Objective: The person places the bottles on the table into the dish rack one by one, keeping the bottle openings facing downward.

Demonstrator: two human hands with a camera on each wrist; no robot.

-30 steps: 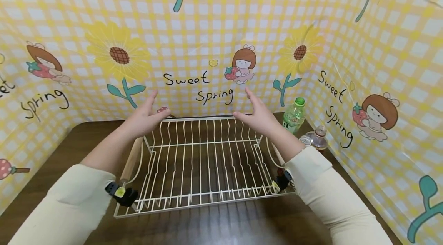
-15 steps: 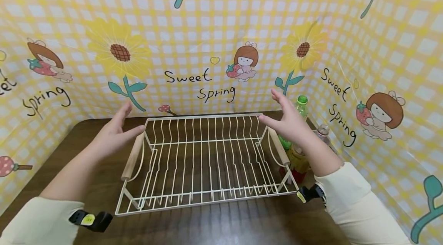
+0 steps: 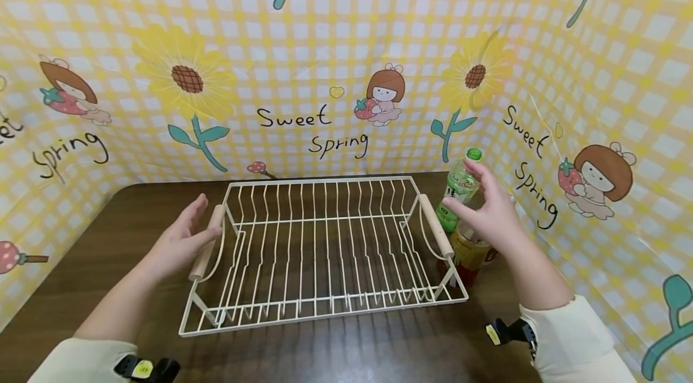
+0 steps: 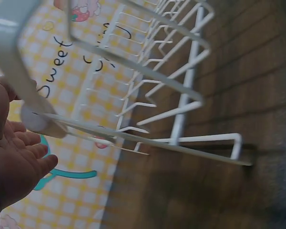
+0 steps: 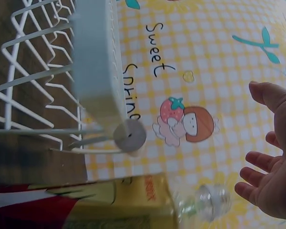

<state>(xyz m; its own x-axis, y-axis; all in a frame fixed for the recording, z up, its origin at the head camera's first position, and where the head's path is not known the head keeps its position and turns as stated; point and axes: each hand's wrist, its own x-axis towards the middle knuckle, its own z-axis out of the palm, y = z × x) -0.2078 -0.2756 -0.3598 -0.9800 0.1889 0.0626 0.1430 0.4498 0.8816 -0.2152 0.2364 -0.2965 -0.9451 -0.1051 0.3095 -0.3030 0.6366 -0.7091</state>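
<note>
A cream wire dish rack with wooden handles stands on the brown table. My left hand, fingers extended, is beside the left handle. In the left wrist view that hand is palm-up by the handle end, not gripping it; contact is unclear. My right hand hovers right of the right handle, thumb and fingers spread, holding nothing. It partly covers a green-capped bottle and a bottle with a yellow and red label. The latter bottle also shows in the right wrist view.
Yellow checked cloth with flowers and cartoon figures lines the back and sides. Another bottle, mostly hidden, is behind my right hand. The dark wooden table extends in front of the rack and to its left.
Both hands have moved apart and down from over the rack's back: the left to the left handle, the right out over the bottles. The rack stays put.
</note>
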